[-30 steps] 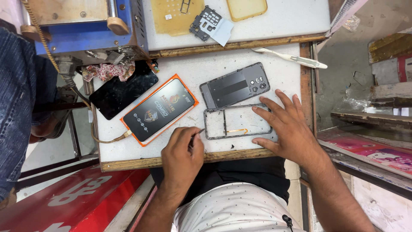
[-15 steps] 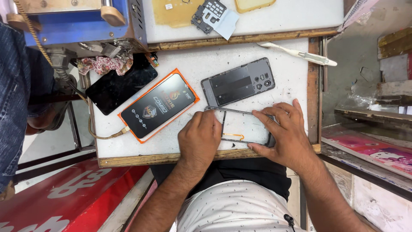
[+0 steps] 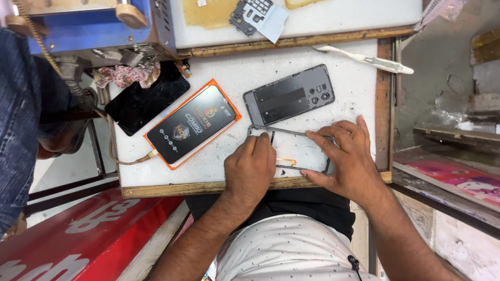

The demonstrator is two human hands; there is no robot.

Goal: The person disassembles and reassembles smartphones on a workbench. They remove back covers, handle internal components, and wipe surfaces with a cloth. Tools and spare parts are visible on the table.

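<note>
White bench (image 3: 338, 93) with wooden edging, phone frame (image 3: 299, 151) at 6 o'clock, left hand (image 3: 252, 169) curled over its left end, right hand (image 3: 349, 156) spread flat pinning its right end, grey back cover (image 3: 289, 96) at 12 o'clock of the frame, orange-cased phone (image 3: 190, 125) at 9 o'clock.

One head camera — looking steeply down, close over the worktable (image 3: 338, 88).

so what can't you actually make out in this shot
Head view only:
- Whether the left hand holds a tool: its fingertips are curled under and hidden.
- The right end of the phone frame: covered by the right hand.
- The blue machine at top left: cut off by the picture's edge.
- The small part at top: partly cut off by the upper edge.
</note>
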